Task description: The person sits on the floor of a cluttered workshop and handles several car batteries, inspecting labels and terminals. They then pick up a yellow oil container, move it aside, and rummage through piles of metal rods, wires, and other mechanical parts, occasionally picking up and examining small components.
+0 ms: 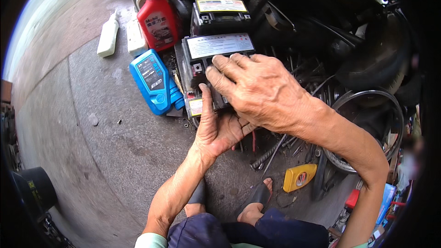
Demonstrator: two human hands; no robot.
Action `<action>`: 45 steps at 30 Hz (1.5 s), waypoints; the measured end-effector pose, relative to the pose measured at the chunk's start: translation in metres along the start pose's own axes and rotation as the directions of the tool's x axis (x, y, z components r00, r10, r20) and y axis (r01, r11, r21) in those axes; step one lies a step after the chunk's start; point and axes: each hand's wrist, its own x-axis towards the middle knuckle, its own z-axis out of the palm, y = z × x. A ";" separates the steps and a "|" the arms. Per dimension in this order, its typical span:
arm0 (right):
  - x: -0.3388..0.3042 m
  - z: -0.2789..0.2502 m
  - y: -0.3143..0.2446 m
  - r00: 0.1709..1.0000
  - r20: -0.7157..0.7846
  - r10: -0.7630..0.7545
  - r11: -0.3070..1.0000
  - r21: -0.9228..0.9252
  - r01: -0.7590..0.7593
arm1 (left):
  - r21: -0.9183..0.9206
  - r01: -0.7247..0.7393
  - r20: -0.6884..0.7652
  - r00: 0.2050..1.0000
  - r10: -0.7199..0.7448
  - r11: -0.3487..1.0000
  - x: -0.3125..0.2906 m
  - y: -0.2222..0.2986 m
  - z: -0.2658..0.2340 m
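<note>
We grip the black battery (202, 71) on the floor (115, 147), left hand (218, 126) cupped beneath, right hand (257, 87) fingers curled over top; better keep it level.

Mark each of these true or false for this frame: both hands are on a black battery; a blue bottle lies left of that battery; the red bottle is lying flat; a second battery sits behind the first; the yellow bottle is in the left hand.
1. Both hands, left hand and right hand, are on the black battery: true.
2. A blue bottle lies left of it: true.
3. The red bottle lies flat: false, it stands upright.
4. A second battery sits behind: true.
5. The yellow bottle is in the left hand: false, it lies on the ground.
</note>
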 end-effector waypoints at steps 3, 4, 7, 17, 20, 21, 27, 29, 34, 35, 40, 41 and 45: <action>-0.016 0.000 0.011 0.990 -0.130 0.054 0.993 -0.100 -0.067 | -0.048 0.099 -0.052 0.993 -0.102 0.994 -0.002 0.009 -0.017; -0.022 -0.004 0.013 0.989 -0.093 0.112 0.989 -0.082 -0.119 | -0.093 0.107 -0.031 0.993 -0.110 0.990 -0.005 0.010 -0.016; -0.055 0.007 0.022 0.948 -0.088 0.306 0.945 0.153 -0.290 | 0.146 0.100 -0.139 0.987 -0.080 0.984 -0.023 0.011 -0.001; -0.072 0.110 -0.003 0.686 0.115 0.718 0.230 0.892 -0.390 | 0.974 0.016 -0.173 0.702 0.691 0.227 -0.053 0.032 -0.067; -0.057 0.124 -0.008 0.668 0.136 0.732 0.268 0.844 -0.465 | 0.985 0.044 -0.154 0.668 0.728 0.168 -0.030 0.031 -0.078; -0.051 0.134 -0.008 0.656 0.105 0.747 0.290 0.837 -0.464 | 0.983 0.055 -0.166 0.657 0.735 0.172 -0.033 0.045 -0.091; -0.060 0.146 -0.021 0.603 0.016 0.797 0.295 0.861 -0.413 | 0.970 0.035 -0.201 0.665 0.719 0.239 -0.027 0.020 -0.089; -0.042 0.149 -0.034 0.570 -0.021 0.822 0.317 0.848 -0.426 | 0.976 0.004 -0.158 0.700 0.696 0.218 -0.036 0.026 -0.091; -0.049 0.152 -0.035 0.587 0.047 0.808 0.274 0.852 -0.446 | 0.992 0.074 -0.123 0.763 0.634 0.104 -0.037 0.025 -0.078; -0.052 0.151 -0.035 0.567 0.057 0.822 0.248 0.859 -0.447 | 0.992 0.084 -0.122 0.803 0.583 0.092 -0.037 0.027 -0.078; -0.061 0.148 -0.027 0.659 0.160 0.734 0.203 0.875 -0.439 | 0.992 0.091 -0.129 0.729 0.672 0.092 -0.031 0.028 -0.083; -0.061 0.153 -0.028 0.665 0.140 0.733 0.219 0.878 -0.426 | 0.992 0.095 -0.129 0.723 0.679 0.088 -0.031 0.030 -0.086; -0.103 0.153 -0.041 0.705 0.041 0.708 0.419 0.779 -0.466 | 0.998 0.059 -0.070 0.799 0.598 0.038 -0.036 0.053 -0.113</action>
